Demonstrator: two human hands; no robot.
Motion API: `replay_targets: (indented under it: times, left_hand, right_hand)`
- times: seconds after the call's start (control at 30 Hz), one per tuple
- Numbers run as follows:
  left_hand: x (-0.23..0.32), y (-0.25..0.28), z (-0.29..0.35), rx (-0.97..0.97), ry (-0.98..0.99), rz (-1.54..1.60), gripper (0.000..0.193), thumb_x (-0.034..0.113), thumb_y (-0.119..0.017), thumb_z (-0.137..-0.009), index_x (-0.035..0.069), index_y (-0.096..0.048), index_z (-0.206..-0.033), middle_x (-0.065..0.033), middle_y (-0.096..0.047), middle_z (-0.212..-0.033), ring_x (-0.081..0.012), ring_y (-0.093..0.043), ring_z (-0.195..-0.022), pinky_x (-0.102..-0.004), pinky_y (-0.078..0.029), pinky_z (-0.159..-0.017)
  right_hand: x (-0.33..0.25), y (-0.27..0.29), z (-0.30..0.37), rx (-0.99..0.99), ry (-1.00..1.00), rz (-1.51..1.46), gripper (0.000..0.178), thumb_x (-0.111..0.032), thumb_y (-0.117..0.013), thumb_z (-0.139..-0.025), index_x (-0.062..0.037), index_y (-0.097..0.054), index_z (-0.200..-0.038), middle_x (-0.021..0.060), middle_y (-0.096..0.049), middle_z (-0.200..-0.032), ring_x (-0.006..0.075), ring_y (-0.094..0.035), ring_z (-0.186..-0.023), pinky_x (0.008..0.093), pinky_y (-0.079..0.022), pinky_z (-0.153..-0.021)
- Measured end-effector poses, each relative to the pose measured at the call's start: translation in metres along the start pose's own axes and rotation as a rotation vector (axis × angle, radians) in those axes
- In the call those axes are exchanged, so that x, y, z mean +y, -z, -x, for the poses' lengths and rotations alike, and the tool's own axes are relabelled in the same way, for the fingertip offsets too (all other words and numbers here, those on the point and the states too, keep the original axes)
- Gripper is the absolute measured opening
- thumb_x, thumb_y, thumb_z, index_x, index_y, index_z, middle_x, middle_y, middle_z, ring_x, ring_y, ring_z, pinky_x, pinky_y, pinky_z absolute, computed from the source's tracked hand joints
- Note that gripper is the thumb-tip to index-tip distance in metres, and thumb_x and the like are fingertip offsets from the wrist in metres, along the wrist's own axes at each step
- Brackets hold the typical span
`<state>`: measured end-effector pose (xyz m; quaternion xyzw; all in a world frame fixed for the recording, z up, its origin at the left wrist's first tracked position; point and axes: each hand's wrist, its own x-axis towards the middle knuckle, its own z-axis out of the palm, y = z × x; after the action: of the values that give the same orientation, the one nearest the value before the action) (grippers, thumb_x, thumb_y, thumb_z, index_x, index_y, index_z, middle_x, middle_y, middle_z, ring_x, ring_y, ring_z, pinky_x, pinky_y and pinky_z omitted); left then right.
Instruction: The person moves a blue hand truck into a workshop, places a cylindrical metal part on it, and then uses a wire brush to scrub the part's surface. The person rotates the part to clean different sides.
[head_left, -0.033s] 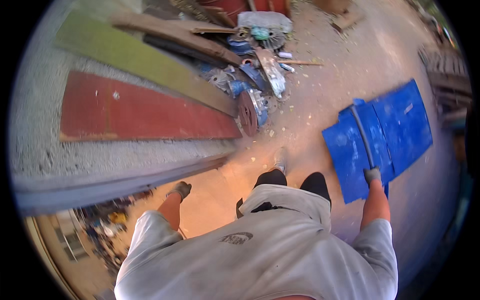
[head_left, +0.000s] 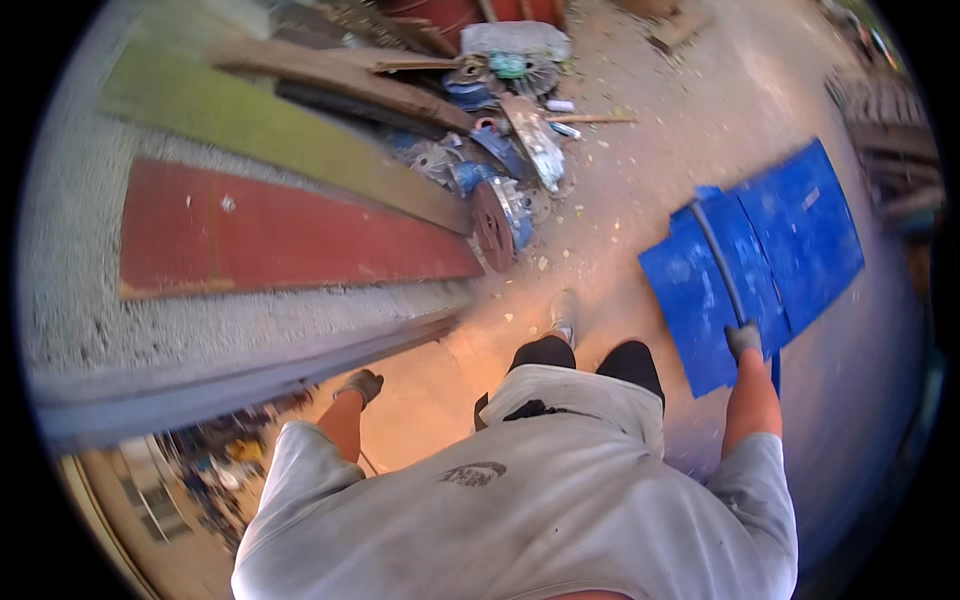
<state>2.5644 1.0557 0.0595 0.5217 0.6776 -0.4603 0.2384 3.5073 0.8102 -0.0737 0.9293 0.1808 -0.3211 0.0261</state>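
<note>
Hardly any change from last frame, slight view shift only: right hand still wrapped round gray bar on blue panel, at person's right, so grip holds. Left hand curled near concrete ledge; can't tell if holding anything.

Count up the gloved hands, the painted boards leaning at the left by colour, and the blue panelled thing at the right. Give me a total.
Gloved hands: 2 (left hand, right hand)
Red board: 1
Yellow-green board: 1
Blue panelled thing: 1, counted as one despite its seam
Total: 5
</note>
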Motion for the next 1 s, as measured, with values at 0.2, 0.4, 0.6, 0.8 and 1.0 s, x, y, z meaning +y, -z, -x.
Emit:
replay_targets:
  times: [0.2,0.4,0.6,0.8,1.0]
  left_hand:
    - [-0.015,0.023,0.022,0.073,-0.151,-0.199,0.055,0.045,-0.053,-0.108,0.001,-0.079,-0.129,-0.0310,-0.070,-0.143,-0.0493,-0.066,-0.135,-0.0538,-0.053,-0.115]
    - [-0.042,0.023,0.027,0.271,-0.362,-0.150,0.051,0.046,-0.059,-0.106,0.005,-0.076,-0.132,-0.0298,-0.076,-0.129,-0.0483,-0.072,-0.124,-0.0510,-0.056,-0.107]
    - [-0.080,0.022,0.045,0.262,-0.669,-0.259,0.047,0.047,-0.063,-0.105,0.010,-0.076,-0.132,-0.0269,-0.078,-0.126,-0.0446,-0.075,-0.117,-0.0509,-0.058,-0.100]
    - [-0.100,0.012,0.044,0.614,-0.807,-0.520,0.043,0.046,-0.060,-0.108,0.008,-0.075,-0.121,-0.0241,-0.077,-0.123,-0.0442,-0.075,-0.113,-0.0543,-0.059,-0.098]
    - [-0.124,-0.001,0.034,0.774,-0.971,-0.674,0.039,0.044,-0.059,-0.109,0.009,-0.076,-0.113,-0.0202,-0.075,-0.121,-0.0400,-0.074,-0.113,-0.0518,-0.061,-0.094]
  right_hand:
    - [-0.018,-0.057,0.156,0.067,-0.036,0.010,0.089,-0.054,-0.079,-0.091,-0.0172,-0.051,-0.166,0.0242,-0.061,-0.158,0.0439,-0.057,-0.148,0.0514,-0.045,-0.124]
    - [0.018,-0.159,0.274,0.121,0.111,-0.135,0.087,-0.055,-0.079,-0.090,-0.0163,-0.055,-0.164,0.0244,-0.064,-0.156,0.0413,-0.061,-0.146,0.0485,-0.046,-0.124]
    - [0.169,-0.230,0.384,-0.099,-0.137,-0.201,0.071,-0.054,-0.081,-0.090,-0.0142,-0.071,-0.148,0.0239,-0.072,-0.146,0.0402,-0.068,-0.137,0.0460,-0.049,-0.120]
    - [0.132,-0.293,0.517,0.107,-0.341,-0.067,0.054,-0.052,-0.082,-0.090,-0.0216,-0.079,-0.135,0.0143,-0.078,-0.137,0.0371,-0.066,-0.140,0.0518,-0.046,-0.121]
    - [0.087,-0.385,0.618,0.144,-0.391,-0.023,0.047,-0.050,-0.075,-0.095,-0.0218,-0.080,-0.132,0.0132,-0.079,-0.137,0.0377,-0.068,-0.136,0.0504,-0.046,-0.120]
